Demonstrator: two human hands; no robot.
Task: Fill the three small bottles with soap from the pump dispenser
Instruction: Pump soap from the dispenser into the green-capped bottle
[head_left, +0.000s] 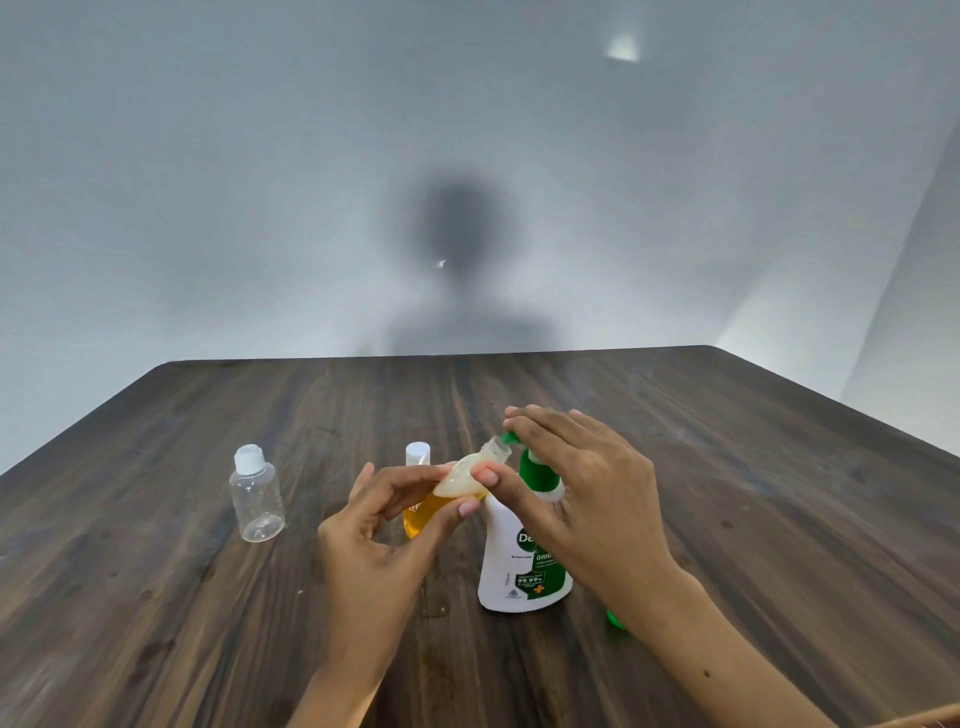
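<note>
Dispenser (519, 561) betw. hands, empty capped bottle (255, 493) far left.

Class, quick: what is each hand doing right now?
Left hand: holds a small bottle, tilted to the nozzle.
Right hand: fingers straight, pressing the pump.

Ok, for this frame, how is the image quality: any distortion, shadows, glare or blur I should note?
Head view: wide-angle lens bows the wooden table edges; a soft dark shadow of the person falls on the wall behind; a bright light patch shows top right; both hands are sharp enough, left hand holding the tilted small bottle, right hand on the pump dispenser; mild softness overall.
</note>
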